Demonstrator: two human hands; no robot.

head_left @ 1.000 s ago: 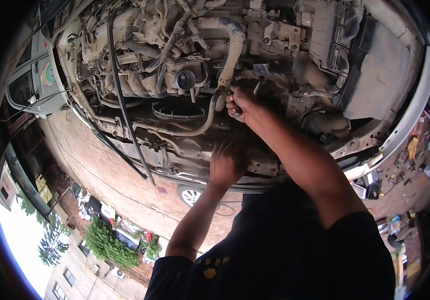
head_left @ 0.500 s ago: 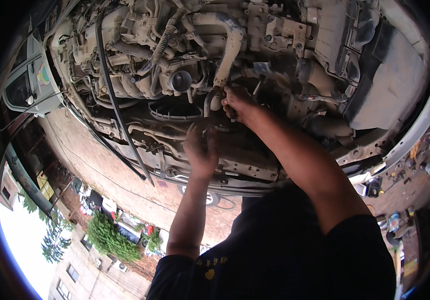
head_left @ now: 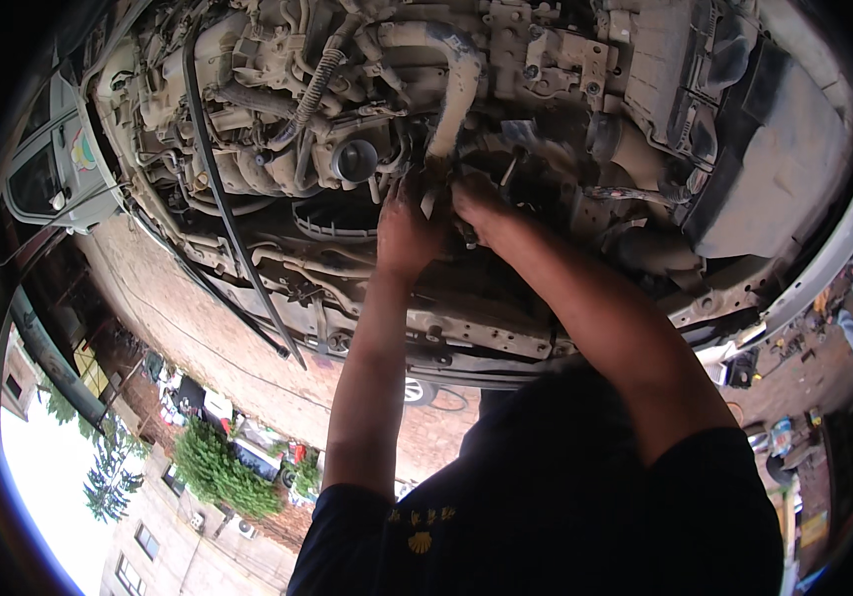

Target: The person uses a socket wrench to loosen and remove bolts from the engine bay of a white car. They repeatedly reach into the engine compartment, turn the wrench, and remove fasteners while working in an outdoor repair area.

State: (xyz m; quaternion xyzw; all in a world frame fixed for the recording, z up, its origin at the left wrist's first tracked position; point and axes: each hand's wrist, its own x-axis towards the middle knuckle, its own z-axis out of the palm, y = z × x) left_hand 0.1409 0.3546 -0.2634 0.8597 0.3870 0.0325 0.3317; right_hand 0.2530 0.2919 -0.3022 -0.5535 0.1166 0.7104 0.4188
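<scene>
A thick, dust-covered radiator hose (head_left: 454, 94) curves down through the engine bay to a lower end between my two hands. My left hand (head_left: 410, 228) is closed round that lower end from the left, its fingertips pointing up into the bay. Close beside it on the right, my right hand (head_left: 481, 211) is closed at the same joint. A small dark piece pokes out below its fingers, but what it grips is hidden. Just left of my left hand sits a round, open metal throat (head_left: 355, 161).
A black prop rod (head_left: 223, 189) slants across the bay's left side. The front crossmember (head_left: 486, 323) runs between my body and the engine. A black battery-side housing (head_left: 769, 149) stands at right. A parked vehicle (head_left: 44, 179) is at far left, and green shrubs (head_left: 218, 467) grow beyond the pavement.
My left hand has moved up and inward from above the crossmember to the hose's lower end, and has closed there. My right hand stays at the joint, shifted slightly right.
</scene>
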